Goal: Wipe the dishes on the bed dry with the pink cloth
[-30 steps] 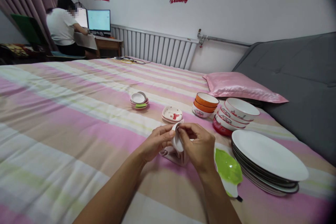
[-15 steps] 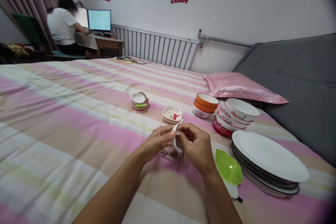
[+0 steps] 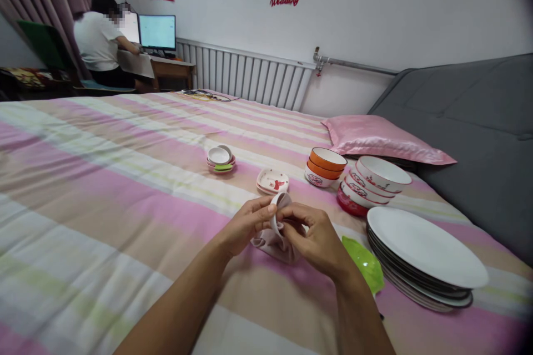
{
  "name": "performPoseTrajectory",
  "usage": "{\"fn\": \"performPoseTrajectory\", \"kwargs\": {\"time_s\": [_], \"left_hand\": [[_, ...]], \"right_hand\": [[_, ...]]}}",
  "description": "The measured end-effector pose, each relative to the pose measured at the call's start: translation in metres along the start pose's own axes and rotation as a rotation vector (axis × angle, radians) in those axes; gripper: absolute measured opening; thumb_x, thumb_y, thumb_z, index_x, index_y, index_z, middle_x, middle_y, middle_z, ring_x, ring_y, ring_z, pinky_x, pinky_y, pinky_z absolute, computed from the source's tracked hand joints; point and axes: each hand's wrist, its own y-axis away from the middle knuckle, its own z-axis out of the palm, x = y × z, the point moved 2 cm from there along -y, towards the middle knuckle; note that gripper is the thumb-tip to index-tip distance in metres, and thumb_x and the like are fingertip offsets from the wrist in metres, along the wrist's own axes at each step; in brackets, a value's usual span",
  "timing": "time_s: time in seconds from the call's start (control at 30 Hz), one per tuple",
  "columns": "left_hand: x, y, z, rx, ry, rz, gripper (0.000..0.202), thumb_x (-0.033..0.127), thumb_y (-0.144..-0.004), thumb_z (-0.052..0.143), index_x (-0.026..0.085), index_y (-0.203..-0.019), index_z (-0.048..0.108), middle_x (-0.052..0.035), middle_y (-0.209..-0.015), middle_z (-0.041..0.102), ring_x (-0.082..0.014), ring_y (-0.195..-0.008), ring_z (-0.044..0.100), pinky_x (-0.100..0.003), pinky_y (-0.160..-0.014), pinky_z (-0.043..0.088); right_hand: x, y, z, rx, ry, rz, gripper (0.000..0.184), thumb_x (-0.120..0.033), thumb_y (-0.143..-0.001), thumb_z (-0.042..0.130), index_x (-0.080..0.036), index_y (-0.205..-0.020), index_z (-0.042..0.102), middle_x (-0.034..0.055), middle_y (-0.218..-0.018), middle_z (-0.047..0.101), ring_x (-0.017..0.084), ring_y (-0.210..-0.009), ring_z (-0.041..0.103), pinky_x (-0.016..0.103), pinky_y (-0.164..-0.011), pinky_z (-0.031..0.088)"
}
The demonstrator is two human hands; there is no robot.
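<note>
My left hand (image 3: 245, 226) pinches the rim of a small white dish (image 3: 280, 206), held on edge above the striped bed. My right hand (image 3: 317, 240) is closed around a pinkish cloth (image 3: 272, 244) pressed against the dish. A green leaf-shaped plate (image 3: 365, 266) lies just right of my right hand, partly hidden by it. Beyond my hands sit a small white dish with a red print (image 3: 272, 181) and a little stack of saucers (image 3: 220, 158).
A stack of large white plates (image 3: 425, 255) lies at the right, with stacked red-patterned bowls (image 3: 375, 182) and orange bowls (image 3: 325, 165) behind. A pink pillow (image 3: 383, 138) and grey headboard (image 3: 470, 122) lie beyond. A person (image 3: 100, 39) sits at a desk far left.
My right hand has slid lower and to the right around the dish, now covering more of the green plate. The dish has turned slightly, showing its rim.
</note>
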Motion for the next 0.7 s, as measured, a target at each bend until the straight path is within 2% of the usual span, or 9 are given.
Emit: {"fn": "performPoseTrajectory", "kwargs": {"time_s": [0.37,0.57,0.7], "left_hand": [[-0.002,-0.003,-0.001,0.039,0.021,0.019,0.024,0.036,-0.08,0.061,0.012,-0.079,0.062,0.0001,-0.067,0.053,-0.008,-0.06,0.05,-0.018,-0.058,0.04],[-0.004,-0.004,-0.004,0.125,0.043,0.006,0.028,0.038,-0.075,0.066,0.011,-0.08,0.062,-0.0014,-0.068,0.057,-0.0095,-0.06,0.053,-0.02,-0.059,0.043],[-0.002,-0.004,-0.007,0.231,0.128,0.02,0.027,0.038,-0.072,0.066,0.012,-0.078,0.063,-0.0022,-0.067,0.061,-0.0109,-0.06,0.056,-0.02,-0.059,0.045]], "right_hand": [[0.004,-0.001,0.0,0.014,0.259,-0.06,0.017,-0.004,-0.066,0.048,-0.017,-0.067,0.058,-0.0014,-0.066,0.056,0.011,-0.061,0.05,0.022,-0.059,0.036],[0.008,0.0,-0.001,0.042,0.355,-0.055,0.014,-0.006,-0.067,0.047,-0.018,-0.066,0.056,-0.0005,-0.066,0.054,0.012,-0.062,0.047,0.023,-0.059,0.033],[0.011,-0.001,-0.001,0.055,0.435,-0.045,0.013,-0.008,-0.067,0.047,-0.018,-0.064,0.054,-0.0005,-0.065,0.053,0.012,-0.063,0.047,0.023,-0.059,0.033]]}}
